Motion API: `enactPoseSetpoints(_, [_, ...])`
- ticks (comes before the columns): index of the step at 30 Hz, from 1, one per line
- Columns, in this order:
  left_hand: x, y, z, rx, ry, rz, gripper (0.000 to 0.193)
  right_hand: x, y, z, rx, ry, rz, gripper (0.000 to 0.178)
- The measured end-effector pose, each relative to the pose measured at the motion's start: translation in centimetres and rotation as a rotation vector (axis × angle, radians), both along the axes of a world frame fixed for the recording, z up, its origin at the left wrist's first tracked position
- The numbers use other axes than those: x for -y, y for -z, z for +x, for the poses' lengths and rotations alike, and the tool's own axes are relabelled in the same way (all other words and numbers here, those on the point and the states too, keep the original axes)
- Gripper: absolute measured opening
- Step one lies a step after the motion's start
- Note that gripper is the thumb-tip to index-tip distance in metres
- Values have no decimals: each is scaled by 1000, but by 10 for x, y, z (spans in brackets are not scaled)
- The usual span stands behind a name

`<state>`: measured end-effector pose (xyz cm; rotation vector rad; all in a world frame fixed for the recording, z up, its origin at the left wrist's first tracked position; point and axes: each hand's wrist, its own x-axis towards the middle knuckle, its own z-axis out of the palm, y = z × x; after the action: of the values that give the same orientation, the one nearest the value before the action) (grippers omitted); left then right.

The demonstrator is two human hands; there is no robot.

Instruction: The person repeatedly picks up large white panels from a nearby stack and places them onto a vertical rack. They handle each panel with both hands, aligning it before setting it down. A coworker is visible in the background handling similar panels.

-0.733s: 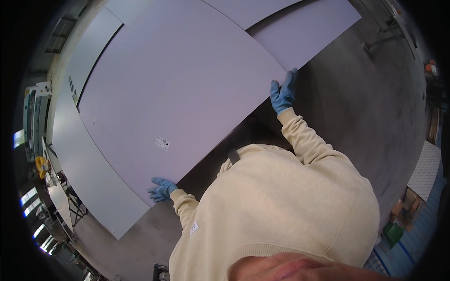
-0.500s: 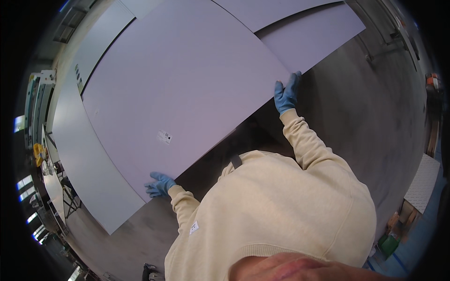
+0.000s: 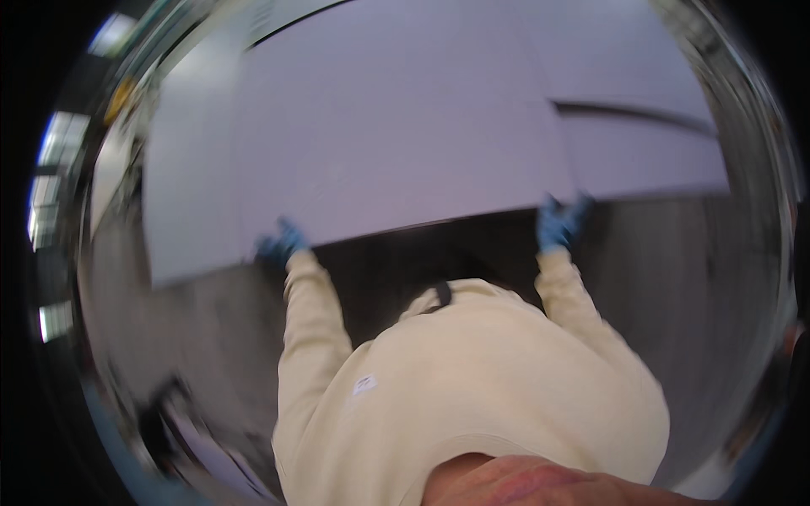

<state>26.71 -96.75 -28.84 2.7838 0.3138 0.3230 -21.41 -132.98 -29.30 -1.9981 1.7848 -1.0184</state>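
Observation:
A large, flat, pale lilac panel (image 3: 396, 126) lies before me, its near edge running across in front of my body. My left hand (image 3: 284, 242), in a blue glove, is closed on that edge near its left corner. Farther right, my right hand (image 3: 563, 222), also gloved in blue, grips the same edge by its right corner. Both hands are smeared by motion, and any fingers beneath the panel are hidden.
A paler grey strip of board (image 3: 190, 177) borders the panel on the left. On the right, another lilac board (image 3: 650, 156) lies beside it, with a dark gap (image 3: 633, 110) behind. Grey floor (image 3: 692, 287) shows around. A blurred dark object (image 3: 160, 422) stands at lower left.
My view has turned, so the panel's near edge now runs nearly level. Both hands stay at that edge. The white label on the panel no longer shows.

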Motion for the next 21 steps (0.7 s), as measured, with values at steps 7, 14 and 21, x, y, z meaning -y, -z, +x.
enactPoseSetpoints(7, [17, 5, -130, 332, 118, -100, 101, -1, -40, -11, -307, -477, -462, 68])
enactPoseSetpoints(14, [-84, 19, -280, -297, -114, -132, 97, -66, -51, 41, -99, -999, -365, 59])
enactPoseSetpoints(21, [-291, 89, -415, -906, -613, -471, 98, -223, -44, 106, -57, -1343, -279, 58])
